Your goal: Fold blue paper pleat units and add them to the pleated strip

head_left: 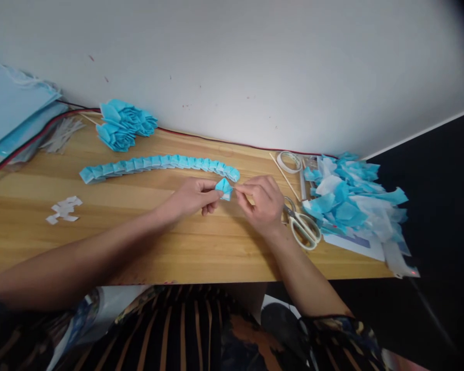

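My left hand (193, 198) and my right hand (261, 201) meet over the wooden table (139, 242), both pinching a small folded blue paper piece (224, 188). Just behind it lies a long curved strip of folded blue paper pieces (154, 165), its right end close to the held piece. A blue paper flower (123, 126) rests near the wall at the back left.
White-handled scissors (303, 226) lie right of my right hand. A pile of blue and white paper scraps (351, 201) fills the table's right end, with a tape roll (289, 161) and a thin stick (282, 172) behind. White scraps (64, 209) lie front left; blue sheets (11, 113) are stacked far left.
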`<state>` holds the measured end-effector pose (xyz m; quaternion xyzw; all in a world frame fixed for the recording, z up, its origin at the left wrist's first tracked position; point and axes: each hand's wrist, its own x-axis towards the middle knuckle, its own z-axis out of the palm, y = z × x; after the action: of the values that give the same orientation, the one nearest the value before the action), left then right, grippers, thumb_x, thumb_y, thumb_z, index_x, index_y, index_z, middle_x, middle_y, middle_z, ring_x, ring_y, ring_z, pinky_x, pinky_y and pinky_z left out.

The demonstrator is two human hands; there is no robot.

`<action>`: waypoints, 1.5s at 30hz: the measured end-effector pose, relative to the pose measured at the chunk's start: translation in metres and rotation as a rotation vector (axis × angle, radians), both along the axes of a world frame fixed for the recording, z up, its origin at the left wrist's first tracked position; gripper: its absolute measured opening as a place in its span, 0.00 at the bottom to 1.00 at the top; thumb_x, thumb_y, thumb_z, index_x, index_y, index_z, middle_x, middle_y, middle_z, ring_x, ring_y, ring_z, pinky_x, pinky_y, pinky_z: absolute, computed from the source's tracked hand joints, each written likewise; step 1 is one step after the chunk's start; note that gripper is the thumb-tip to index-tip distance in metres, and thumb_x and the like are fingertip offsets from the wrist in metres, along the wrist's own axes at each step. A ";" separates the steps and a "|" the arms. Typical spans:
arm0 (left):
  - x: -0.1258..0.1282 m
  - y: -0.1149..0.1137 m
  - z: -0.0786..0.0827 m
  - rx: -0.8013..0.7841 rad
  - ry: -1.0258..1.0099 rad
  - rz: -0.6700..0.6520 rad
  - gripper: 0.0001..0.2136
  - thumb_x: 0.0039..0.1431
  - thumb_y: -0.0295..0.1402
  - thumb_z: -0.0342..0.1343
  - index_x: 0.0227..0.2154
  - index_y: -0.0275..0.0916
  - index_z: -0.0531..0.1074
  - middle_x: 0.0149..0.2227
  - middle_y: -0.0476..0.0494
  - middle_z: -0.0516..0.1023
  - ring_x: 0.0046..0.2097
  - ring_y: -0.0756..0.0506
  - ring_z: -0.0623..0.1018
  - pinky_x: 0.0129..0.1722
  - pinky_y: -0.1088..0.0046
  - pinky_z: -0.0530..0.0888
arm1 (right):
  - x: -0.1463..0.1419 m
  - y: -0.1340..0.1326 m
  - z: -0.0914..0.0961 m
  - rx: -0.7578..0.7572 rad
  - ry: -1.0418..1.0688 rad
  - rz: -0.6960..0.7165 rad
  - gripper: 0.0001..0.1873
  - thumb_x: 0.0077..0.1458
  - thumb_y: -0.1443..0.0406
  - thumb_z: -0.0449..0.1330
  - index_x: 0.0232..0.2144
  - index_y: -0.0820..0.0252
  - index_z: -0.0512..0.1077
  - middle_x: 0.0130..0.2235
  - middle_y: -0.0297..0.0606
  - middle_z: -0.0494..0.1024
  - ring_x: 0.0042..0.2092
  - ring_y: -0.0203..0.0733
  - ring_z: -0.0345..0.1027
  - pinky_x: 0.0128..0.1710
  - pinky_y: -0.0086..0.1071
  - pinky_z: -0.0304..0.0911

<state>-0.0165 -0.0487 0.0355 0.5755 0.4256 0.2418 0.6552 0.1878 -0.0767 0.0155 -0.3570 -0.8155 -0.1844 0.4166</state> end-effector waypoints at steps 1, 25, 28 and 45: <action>0.000 0.000 -0.001 -0.001 -0.002 -0.007 0.14 0.61 0.27 0.55 0.19 0.38 0.69 0.18 0.52 0.71 0.21 0.55 0.70 0.23 0.81 0.69 | 0.000 0.000 -0.001 -0.001 -0.006 -0.005 0.09 0.63 0.73 0.62 0.40 0.51 0.72 0.33 0.34 0.79 0.36 0.42 0.73 0.36 0.38 0.68; 0.001 0.001 -0.007 0.007 -0.041 0.007 0.14 0.64 0.24 0.54 0.21 0.37 0.70 0.19 0.52 0.72 0.22 0.54 0.70 0.23 0.80 0.68 | 0.001 0.000 -0.001 -0.056 -0.091 0.051 0.08 0.65 0.72 0.61 0.41 0.52 0.73 0.35 0.35 0.81 0.37 0.41 0.72 0.36 0.37 0.68; 0.001 0.002 -0.010 -0.003 -0.055 0.018 0.14 0.64 0.25 0.54 0.21 0.37 0.70 0.19 0.52 0.72 0.22 0.54 0.70 0.23 0.80 0.68 | 0.001 0.000 -0.001 -0.074 -0.092 0.057 0.08 0.65 0.72 0.61 0.42 0.54 0.74 0.35 0.36 0.82 0.37 0.41 0.72 0.37 0.37 0.69; -0.001 0.005 -0.012 -0.109 -0.185 0.032 0.13 0.64 0.28 0.55 0.22 0.36 0.70 0.21 0.51 0.72 0.22 0.55 0.70 0.22 0.81 0.68 | 0.004 -0.001 -0.007 -0.569 0.311 0.083 0.15 0.69 0.66 0.54 0.54 0.50 0.74 0.41 0.37 0.81 0.43 0.42 0.74 0.46 0.40 0.70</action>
<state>-0.0175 -0.0435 0.0238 0.5076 0.3850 0.2807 0.7179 0.1915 -0.0778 0.0083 -0.4496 -0.7746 0.1248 0.4270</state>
